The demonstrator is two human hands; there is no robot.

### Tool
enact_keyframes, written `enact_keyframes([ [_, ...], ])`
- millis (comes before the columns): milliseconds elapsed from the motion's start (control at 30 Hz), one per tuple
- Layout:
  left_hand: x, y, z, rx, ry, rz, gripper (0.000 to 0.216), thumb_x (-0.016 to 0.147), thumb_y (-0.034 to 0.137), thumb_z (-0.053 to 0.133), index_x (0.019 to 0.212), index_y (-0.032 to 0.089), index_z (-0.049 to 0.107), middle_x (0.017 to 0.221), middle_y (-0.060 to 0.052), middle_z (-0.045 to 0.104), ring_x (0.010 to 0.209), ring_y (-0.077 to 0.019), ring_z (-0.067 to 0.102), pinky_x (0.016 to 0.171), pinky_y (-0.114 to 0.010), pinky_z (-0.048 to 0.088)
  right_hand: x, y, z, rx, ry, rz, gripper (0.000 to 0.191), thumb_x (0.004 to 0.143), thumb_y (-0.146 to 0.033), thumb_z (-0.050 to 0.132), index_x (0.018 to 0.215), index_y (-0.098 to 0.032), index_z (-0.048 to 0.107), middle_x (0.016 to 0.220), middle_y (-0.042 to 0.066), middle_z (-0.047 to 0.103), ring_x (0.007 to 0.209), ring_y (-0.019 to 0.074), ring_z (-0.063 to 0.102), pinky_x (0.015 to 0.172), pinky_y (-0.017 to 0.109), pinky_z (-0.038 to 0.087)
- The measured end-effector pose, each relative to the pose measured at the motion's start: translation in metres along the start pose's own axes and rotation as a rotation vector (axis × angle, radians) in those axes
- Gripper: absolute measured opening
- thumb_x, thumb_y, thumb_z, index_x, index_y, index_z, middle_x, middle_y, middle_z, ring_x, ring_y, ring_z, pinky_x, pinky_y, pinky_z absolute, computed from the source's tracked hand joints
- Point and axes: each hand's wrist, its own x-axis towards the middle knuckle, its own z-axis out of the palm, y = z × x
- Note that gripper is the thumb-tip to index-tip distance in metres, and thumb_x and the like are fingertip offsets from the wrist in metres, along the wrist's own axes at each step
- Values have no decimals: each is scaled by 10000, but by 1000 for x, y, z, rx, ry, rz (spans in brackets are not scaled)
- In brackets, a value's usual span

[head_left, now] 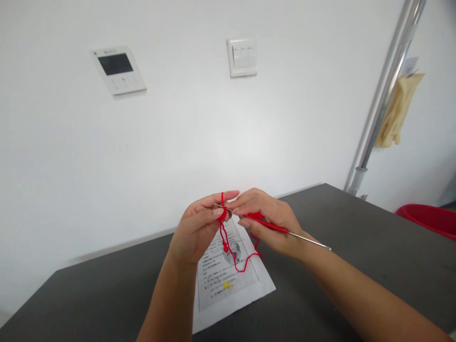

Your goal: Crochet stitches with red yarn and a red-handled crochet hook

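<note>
Between the thumb and fingers of my left hand (195,225) a small piece of red crochet work (222,214) is pinched. A strand of red yarn (241,270) runs over the left index finger, and more hangs below in a loop above the paper. My right hand (274,221) is closed around the red grip of a crochet hook (272,225). The hook's thin metal tip reaches left to the crochet work, against the yarn; whether it passes through a stitch I cannot tell. Its other metal end sticks out past my right wrist. Some red yarn shows behind the right fingers.
A printed sheet of paper (237,297) with a yellow mark lies under my hands on the dark grey table (117,285). The white wall behind bears a panel (119,71) and a switch (242,57). At right are a metal pole (384,99), yellowish cloth (399,111) and a red tub (431,218).
</note>
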Motion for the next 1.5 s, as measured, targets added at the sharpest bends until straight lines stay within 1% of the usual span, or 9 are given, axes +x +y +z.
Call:
enact_keyframes([
  [300, -2, 3, 3, -26, 5, 40, 295, 665, 182, 838, 960, 182, 840, 712, -41, 744, 646, -140, 657, 680, -267, 540, -2, 2, 0, -60, 71, -110, 204, 968, -141, 638, 1150, -204, 705, 1098, 105, 786, 1047, 188, 723, 918, 354, 598],
  [500, -3, 7, -1, -94, 45, 72, 255, 650, 165, 796, 898, 115, 828, 608, -5, 608, 598, -113, 571, 596, -222, 477, -5, -3, 9, 146, 206, 93, 117, 952, -251, 694, 1032, -246, 779, 1001, 65, 805, 944, 193, 754, 838, 337, 616],
  [667, -6, 9, 7, -252, 32, 3, 238, 655, 111, 731, 876, 78, 814, 553, 5, 552, 611, -125, 574, 699, -265, 526, -4, -3, 15, 452, 308, 319, 152, 932, -365, 727, 948, -228, 791, 861, 31, 808, 776, 165, 776, 742, 290, 647],
  [733, -7, 11, 9, -311, 50, -28, 235, 652, 83, 709, 863, 62, 809, 543, 6, 542, 595, -115, 565, 708, -257, 533, -3, -2, 12, 376, 261, 231, 130, 957, -327, 697, 979, -227, 778, 910, 42, 811, 824, 172, 780, 770, 307, 652],
  [900, -7, 12, 10, -334, 107, -86, 223, 620, 59, 687, 812, 36, 799, 525, 5, 516, 538, -92, 501, 624, -222, 509, 1, -1, -9, -159, -68, -270, 239, 971, -136, 628, 1194, -202, 682, 1107, 115, 789, 1060, 198, 737, 950, 370, 604],
  [1000, -7, 12, 8, -273, 128, -120, 209, 618, 85, 687, 792, 52, 798, 521, 2, 503, 540, -111, 506, 600, -237, 494, 4, -3, -20, -235, -147, -337, 229, 966, -102, 621, 1188, -141, 660, 1128, 156, 776, 1065, 203, 727, 977, 370, 586],
  [1133, -5, 12, 5, -180, 99, -164, 192, 594, 120, 701, 754, 72, 795, 510, -3, 482, 562, -141, 515, 592, -256, 463, 3, -7, -22, -36, -103, -147, 132, 977, -165, 640, 1082, -158, 720, 1001, 122, 791, 983, 198, 745, 897, 339, 601],
  [1333, -6, 16, 2, -85, 75, -146, 181, 582, 148, 732, 731, 89, 817, 493, -13, 523, 542, -123, 495, 586, -255, 440, 1, -11, -13, 462, 141, 409, 105, 885, -305, 783, 899, -202, 796, 841, 40, 800, 771, 164, 766, 721, 269, 631],
  [1500, -7, 11, 6, 11, 108, -44, 209, 592, 174, 801, 796, 161, 848, 593, -46, 690, 571, -142, 592, 658, -301, 506, 7, -9, -6, 767, 178, 555, 185, 821, -366, 844, 847, -188, 799, 779, 32, 808, 674, 134, 765, 712, 247, 646],
])
